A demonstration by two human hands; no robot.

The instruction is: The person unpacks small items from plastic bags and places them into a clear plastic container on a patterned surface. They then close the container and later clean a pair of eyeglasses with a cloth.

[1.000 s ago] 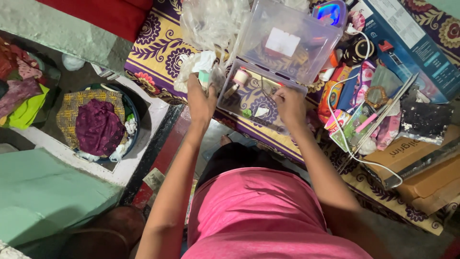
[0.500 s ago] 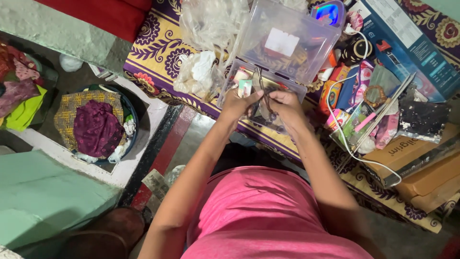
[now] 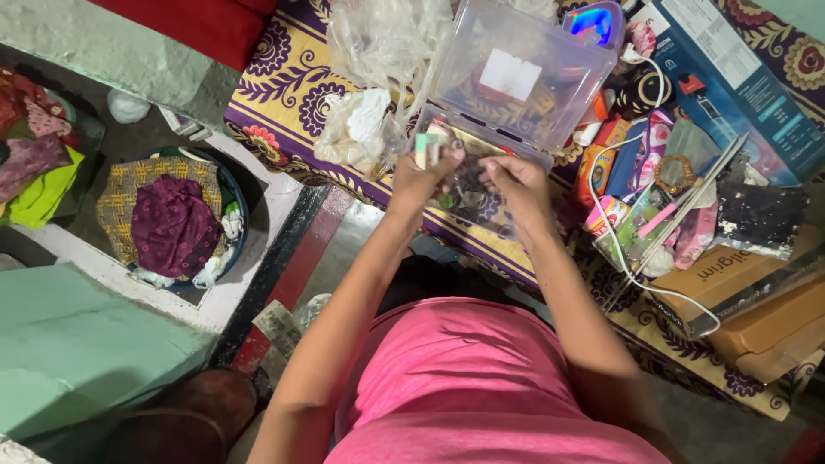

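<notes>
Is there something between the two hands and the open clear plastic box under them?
Nothing visible. The left hand, gripping a small pale green item, and the right hand are directly above the clear plastic box, whose lid is tilted back.

**A lived-in room of a home**

This is a domestic room, not a workplace. A purple patterned cloth (image 3: pixel 284 77) with yellow floral motifs covers the surface, and it is crowded with household odds and ends: a clear plastic box (image 3: pixel 516 77) with its lid up, crumpled plastic bags (image 3: pixel 378 43), small packets, a white cable (image 3: pixel 632 279), a blue carton (image 3: pixel 739 77) and brown cardboard boxes (image 3: pixel 756 301). Beside it a round basin (image 3: pixel 176 223) holds folded clothes, more bright garments (image 3: pixel 34 163) lie at the left edge, and a red cushion (image 3: pixel 198 26) sits above pale green painted ledges (image 3: pixel 77 344).
</notes>
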